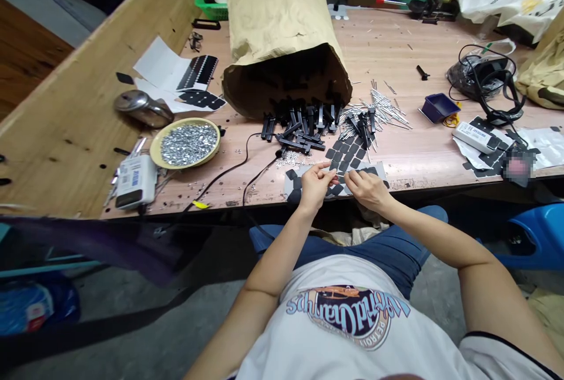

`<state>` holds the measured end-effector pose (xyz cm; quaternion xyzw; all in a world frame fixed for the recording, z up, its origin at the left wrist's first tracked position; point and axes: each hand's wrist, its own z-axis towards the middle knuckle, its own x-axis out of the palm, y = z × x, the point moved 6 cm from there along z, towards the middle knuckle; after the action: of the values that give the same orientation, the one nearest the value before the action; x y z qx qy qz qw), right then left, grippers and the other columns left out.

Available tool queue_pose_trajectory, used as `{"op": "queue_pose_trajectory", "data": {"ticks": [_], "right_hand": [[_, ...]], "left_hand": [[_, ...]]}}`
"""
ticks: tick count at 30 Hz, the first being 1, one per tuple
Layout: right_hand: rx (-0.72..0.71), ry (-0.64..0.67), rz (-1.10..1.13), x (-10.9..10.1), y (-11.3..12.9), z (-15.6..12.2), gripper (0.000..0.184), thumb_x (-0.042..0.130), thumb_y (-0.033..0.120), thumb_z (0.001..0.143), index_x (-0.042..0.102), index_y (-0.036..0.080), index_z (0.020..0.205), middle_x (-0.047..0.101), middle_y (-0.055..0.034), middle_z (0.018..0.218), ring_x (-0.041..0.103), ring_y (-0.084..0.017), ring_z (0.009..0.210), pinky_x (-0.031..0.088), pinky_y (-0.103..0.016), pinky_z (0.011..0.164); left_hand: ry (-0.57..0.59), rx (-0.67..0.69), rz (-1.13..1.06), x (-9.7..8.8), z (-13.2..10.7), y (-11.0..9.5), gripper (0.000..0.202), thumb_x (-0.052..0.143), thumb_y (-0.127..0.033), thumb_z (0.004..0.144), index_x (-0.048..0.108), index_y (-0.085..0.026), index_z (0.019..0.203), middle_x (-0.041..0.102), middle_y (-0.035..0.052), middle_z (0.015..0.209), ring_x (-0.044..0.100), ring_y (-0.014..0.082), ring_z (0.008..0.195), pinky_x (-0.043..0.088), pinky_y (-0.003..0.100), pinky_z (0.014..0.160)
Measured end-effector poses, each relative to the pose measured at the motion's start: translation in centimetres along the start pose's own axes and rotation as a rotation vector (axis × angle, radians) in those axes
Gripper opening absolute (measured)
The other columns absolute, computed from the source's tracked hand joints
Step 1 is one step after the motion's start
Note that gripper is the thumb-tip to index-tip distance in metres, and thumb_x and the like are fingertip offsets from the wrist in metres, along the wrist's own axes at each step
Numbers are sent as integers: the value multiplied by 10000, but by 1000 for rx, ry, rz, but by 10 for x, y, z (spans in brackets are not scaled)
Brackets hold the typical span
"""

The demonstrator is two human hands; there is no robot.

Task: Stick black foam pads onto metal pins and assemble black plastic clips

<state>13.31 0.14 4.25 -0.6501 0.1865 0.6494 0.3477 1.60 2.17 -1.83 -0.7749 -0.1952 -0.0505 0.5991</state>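
Note:
My left hand (pixel 315 186) is closed in a pinch at the table's front edge. Close by on the right, my right hand (pixel 366 188) pinches too. A thin silvery rod (pixel 338 175) seems to run between the fingertips of both; its ends are hidden. Beneath the hands lies a sheet with black rounded pads (pixel 346 154). Just beyond are black plastic parts (pixel 304 127) with long stems, heaped at the mouth of a brown paper sack (pixel 282 22). Loose metal rods (pixel 383 111) are scattered to the right of the heap, and small metal bits (pixel 291 160) lie left of the sheet.
A yellow bowl (pixel 153 154) full of small metal pieces stands left, beside a white box (pixel 136 181) and a metal cup (pixel 141 107). Black cables (pixel 229 170) cross the front edge. At right are a purple tray (pixel 439 107) and a black headset (pixel 502 95).

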Motion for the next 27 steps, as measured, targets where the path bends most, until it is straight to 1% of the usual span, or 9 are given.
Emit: {"op": "queue_pose_trajectory", "data": {"ticks": [4,7,11,13,15,17,20,24,27], "right_hand": [[-62,10,33,-1,-3,2,371,265,96,930,613,109,1057,646,-126,917,530,-158,727,327,-279,569],[-10,16,180,0,-11,4,326,313,126,926,636,118,970,650,-113,869,541,-154,703,329,-270,567],[153,-15,624,6,-26,6,252,435,262,913,650,144,854,648,-63,786,564,-131,656,372,-236,583],[211,18,886,14,-29,5,280,452,332,907,649,148,831,630,-27,686,551,-113,569,388,-225,558],[246,37,1043,18,-29,3,319,453,387,899,651,152,813,610,-7,617,529,-106,503,392,-225,525],[258,-29,1031,14,-30,1,307,478,394,883,658,161,798,630,-20,652,556,-119,556,412,-233,562],[252,-150,880,4,-32,-3,232,509,325,867,669,173,793,665,-55,770,594,-145,700,428,-246,655],[248,-186,803,-1,-35,-4,202,508,278,869,667,173,802,670,-61,776,600,-147,706,431,-241,661],[231,-200,781,-1,-36,-4,196,508,273,873,666,179,805,670,-56,776,604,-147,707,436,-238,662]], "left_hand": [[65,-84,15,3,3,1,321,778,-242,590,574,-127,809,563,-58,474,547,76,420,411,184,467],[111,-26,1,6,5,-3,321,772,-229,602,555,-138,819,533,-82,465,522,56,429,403,169,475],[191,128,-11,9,2,-13,371,770,-253,619,543,-161,897,537,-93,512,538,57,480,425,174,517],[240,178,8,11,0,-18,375,764,-272,632,550,-166,922,544,-91,530,537,56,490,428,176,524],[276,205,34,13,-2,-21,358,757,-289,646,566,-165,922,543,-85,531,530,55,492,422,174,518],[279,213,52,13,-3,-21,338,757,-309,648,584,-159,897,540,-80,520,521,55,484,409,170,499],[262,191,60,14,-2,-17,334,734,-369,676,606,-152,896,563,-59,523,529,62,473,406,175,485],[238,183,34,13,0,-13,364,626,-481,758,641,-148,906,635,-4,608,557,72,489,414,189,479],[212,259,78,12,0,-15,337,688,-460,699,675,-151,832,651,3,633,558,70,506,430,191,497]]}}
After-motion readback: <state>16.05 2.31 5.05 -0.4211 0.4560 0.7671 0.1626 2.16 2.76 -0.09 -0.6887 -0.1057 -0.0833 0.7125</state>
